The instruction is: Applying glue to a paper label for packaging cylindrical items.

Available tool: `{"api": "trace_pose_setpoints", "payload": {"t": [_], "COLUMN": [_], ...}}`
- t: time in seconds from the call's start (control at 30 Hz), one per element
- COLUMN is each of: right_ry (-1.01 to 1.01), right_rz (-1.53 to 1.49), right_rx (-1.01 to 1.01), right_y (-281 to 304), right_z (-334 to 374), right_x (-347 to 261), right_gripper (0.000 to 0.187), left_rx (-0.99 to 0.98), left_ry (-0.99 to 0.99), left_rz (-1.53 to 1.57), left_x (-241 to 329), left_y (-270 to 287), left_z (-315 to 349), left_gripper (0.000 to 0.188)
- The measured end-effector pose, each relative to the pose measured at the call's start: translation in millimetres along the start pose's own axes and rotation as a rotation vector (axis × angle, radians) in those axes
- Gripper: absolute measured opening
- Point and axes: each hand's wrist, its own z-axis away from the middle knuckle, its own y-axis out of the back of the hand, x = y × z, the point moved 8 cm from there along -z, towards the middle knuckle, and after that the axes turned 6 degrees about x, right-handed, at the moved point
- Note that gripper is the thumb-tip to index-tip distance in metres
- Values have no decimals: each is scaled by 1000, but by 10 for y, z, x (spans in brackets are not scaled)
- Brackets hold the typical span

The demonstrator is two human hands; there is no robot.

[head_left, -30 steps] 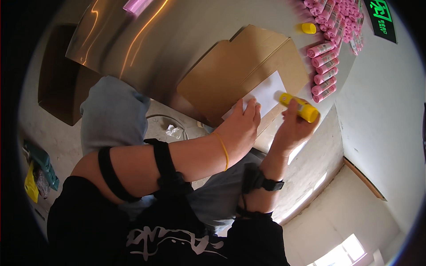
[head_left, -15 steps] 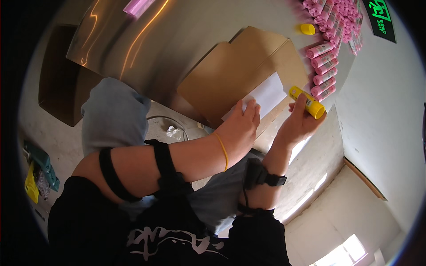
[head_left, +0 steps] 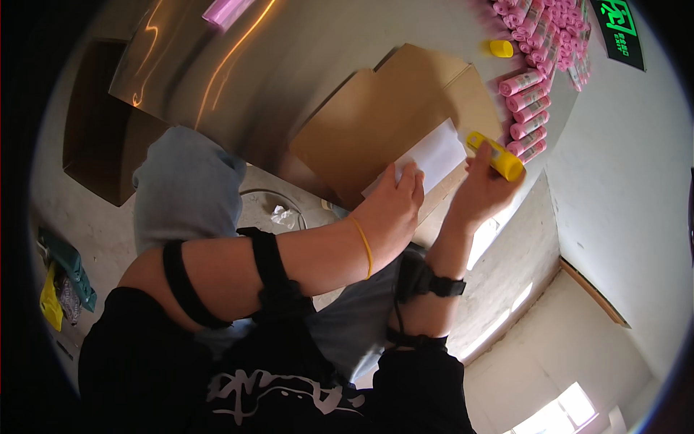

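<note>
My right hand (head_left: 488, 189) is wrapped round a yellow glue stick (head_left: 499, 158), its far end close to the right end of a folded white paper (head_left: 438, 150). With bent fingers my left hand (head_left: 396, 195) holds the paper against an unfolded brown cardboard piece (head_left: 383, 108); part of the paper is hidden beneath that hand. The cardboard lies on the metal tabletop and reaches its near edge. A loose yellow cap (head_left: 500, 48) stands beyond the cardboard.
Pink rolls (head_left: 531, 112) line the right side of the shiny metal table (head_left: 289, 43), with a heap of more behind. A pink piece (head_left: 225, 10) lies at the far left. Below the table's left end stands an open cardboard box (head_left: 97, 130).
My right hand has moved slightly left with the glue stick, bringing it nearer the paper's right end. My left hand and the cardboard stay put.
</note>
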Motion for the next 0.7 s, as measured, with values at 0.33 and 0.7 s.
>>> {"api": "trace_pose_setpoints", "payload": {"t": [0.33,0.7], "right_ry": [16,-94], "right_rz": [146,-34], "right_rx": [-144,-142], "right_y": [-159,18], "right_z": [138,195], "right_x": [-71,-64], "right_gripper": [30,30], "left_rx": [-13,10], "left_ry": [28,21], "left_rz": [-30,8], "left_x": [-16,-4], "left_y": [10,-10], "left_z": [-3,15], "left_gripper": [35,39]}}
